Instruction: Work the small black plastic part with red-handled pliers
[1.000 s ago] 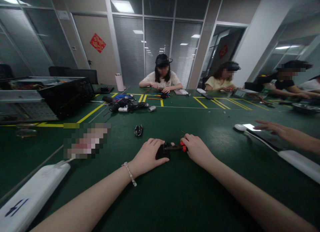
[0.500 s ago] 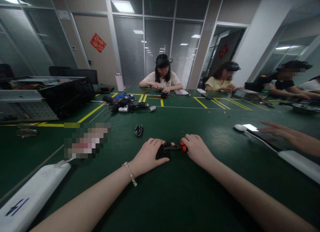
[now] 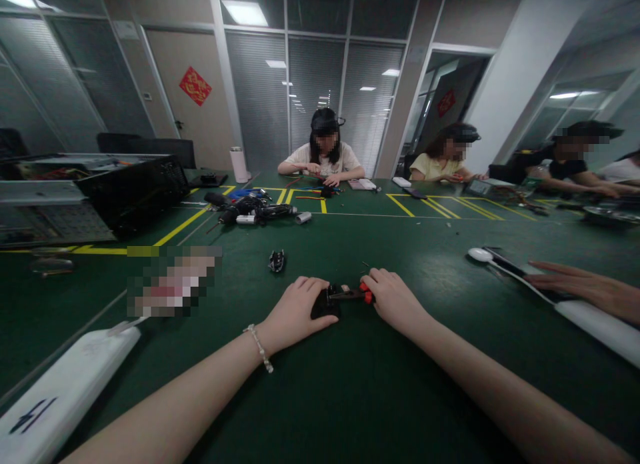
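Observation:
My left hand [image 3: 299, 311], with a beaded bracelet [image 3: 259, 349] at the wrist, is closed on a small black part [image 3: 327, 308] resting on the green table. Its fingers hide much of that part, so its kind is unclear. In my right hand [image 3: 393, 292] are pliers with red handles [image 3: 367, 293], gripped by the fingers. The dark jaws [image 3: 347, 295] reach left to the top of the black part. A small pale bit [image 3: 345, 288] shows just behind the jaws. Farther back lies a separate black-and-metal piece [image 3: 276, 261].
A white power bank [image 3: 75, 391] lies at left, cabled to a blurred-out item. An open computer case [image 3: 100, 197] stands at the far left. Tools and cables [image 3: 255, 207] are heaped behind. Another person's hand [image 3: 585, 284] covers a phone at right. People sit across the table [image 3: 380, 241].
My hands, the pliers and the black part stay almost still. At right, the other person's hand has lowered over the phone, and its bright screen is no longer visible.

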A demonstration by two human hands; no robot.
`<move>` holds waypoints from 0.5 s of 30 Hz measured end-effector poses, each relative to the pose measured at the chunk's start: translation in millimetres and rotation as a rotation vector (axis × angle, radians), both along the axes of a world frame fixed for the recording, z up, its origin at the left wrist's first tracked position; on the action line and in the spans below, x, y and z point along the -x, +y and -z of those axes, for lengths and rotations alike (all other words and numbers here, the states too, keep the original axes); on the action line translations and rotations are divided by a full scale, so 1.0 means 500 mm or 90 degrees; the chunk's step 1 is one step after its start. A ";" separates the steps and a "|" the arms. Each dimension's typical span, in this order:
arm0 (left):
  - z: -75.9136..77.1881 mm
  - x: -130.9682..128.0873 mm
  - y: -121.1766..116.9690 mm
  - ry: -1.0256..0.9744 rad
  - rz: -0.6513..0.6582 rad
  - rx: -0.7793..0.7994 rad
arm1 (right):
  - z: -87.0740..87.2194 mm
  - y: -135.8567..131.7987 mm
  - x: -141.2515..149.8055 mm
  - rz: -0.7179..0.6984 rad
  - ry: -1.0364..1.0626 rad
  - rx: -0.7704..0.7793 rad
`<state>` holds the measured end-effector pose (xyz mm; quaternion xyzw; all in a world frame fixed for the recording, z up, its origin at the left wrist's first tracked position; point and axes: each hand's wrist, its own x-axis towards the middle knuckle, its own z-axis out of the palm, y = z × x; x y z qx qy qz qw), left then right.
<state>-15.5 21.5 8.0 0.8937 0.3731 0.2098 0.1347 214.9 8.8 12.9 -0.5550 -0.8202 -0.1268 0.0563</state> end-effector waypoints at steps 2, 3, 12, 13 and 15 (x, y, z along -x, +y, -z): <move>-0.001 -0.001 0.000 0.000 0.003 -0.007 | 0.000 0.000 0.000 -0.003 -0.004 -0.004; -0.001 -0.001 0.000 0.000 0.003 -0.009 | -0.001 0.000 0.000 -0.003 -0.006 -0.006; -0.002 -0.002 -0.001 0.004 -0.001 0.003 | 0.000 0.001 -0.002 0.003 -0.004 -0.018; -0.003 -0.002 -0.001 0.004 -0.001 0.005 | 0.001 0.001 -0.002 0.003 -0.004 -0.020; -0.004 -0.002 -0.001 0.004 -0.002 0.008 | 0.002 0.002 -0.003 0.002 -0.005 -0.023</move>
